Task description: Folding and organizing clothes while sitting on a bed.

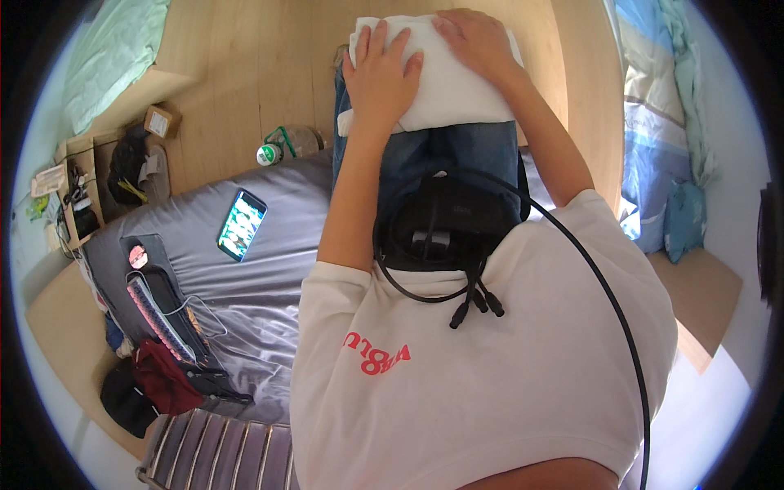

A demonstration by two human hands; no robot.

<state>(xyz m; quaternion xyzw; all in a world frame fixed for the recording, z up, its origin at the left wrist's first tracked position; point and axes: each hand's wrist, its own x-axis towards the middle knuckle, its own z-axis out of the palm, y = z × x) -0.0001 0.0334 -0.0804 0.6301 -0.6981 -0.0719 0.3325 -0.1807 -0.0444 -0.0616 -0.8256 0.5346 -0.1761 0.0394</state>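
— Which step is being worked through here?

— A folded white cloth (445, 77) is being pressed flat on the lap, over the blue jeans (445, 155). It is being held down by both hands: the left hand (380, 77) is laid open, fingers spread, on the near left part of the cloth, and the right hand (478, 41) is laid flat on the far right corner. Neither grip is closed round anything; both are wide and palm-down. The fold is judged to be nearly finished, with the layers being smoothed.

— And what is being called for next?

— Probably a pinch at an edge just beside each palm, so that the bundle can be lifted or folded once more without the layers slipping.

— Anything else near the grips?

— A phone (242, 224) and a plastic bottle (287, 145) are lying well off to the left of the left hand, on and beside the grey bed (278, 269).
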